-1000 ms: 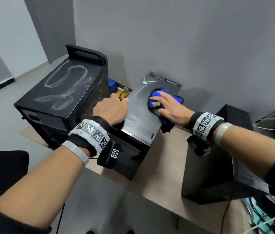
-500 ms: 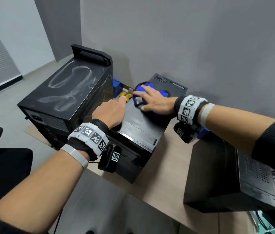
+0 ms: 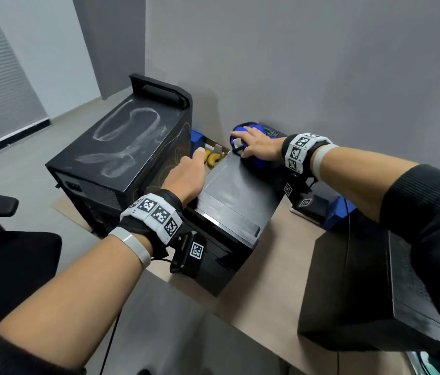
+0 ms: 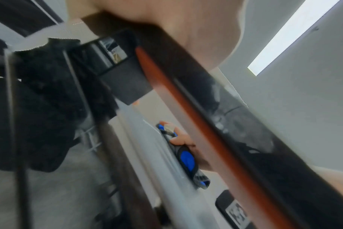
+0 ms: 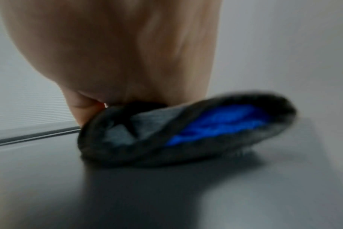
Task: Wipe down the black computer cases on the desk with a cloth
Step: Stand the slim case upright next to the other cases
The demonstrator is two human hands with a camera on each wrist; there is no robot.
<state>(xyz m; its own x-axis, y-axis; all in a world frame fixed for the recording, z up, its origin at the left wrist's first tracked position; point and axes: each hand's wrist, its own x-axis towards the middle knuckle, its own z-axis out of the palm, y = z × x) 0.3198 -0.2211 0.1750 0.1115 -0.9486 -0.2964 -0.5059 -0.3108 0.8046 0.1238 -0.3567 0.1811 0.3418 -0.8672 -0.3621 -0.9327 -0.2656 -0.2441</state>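
A small black computer case (image 3: 236, 197) lies flat on the desk (image 3: 281, 282). My right hand (image 3: 258, 146) presses a blue and grey cloth (image 3: 251, 129) flat onto the far end of its top, fingers spread over the cloth. The right wrist view shows the cloth (image 5: 215, 124) bunched under the palm. My left hand (image 3: 186, 177) holds the case's left edge, fingers curled down over the side. A big black case (image 3: 121, 147) with dusty smears on top stands to the left. A third black case (image 3: 348, 293) stands at the right.
Bananas (image 3: 212, 159) lie in a cardboard box in the gap between the two left cases, beside a blue box (image 3: 196, 139). A grey wall runs close behind. A black office chair (image 3: 2, 255) is at the left, below the desk's edge.
My right hand has slid the cloth from the middle of the small case's top to its far end. The left hand has stayed on the left edge.
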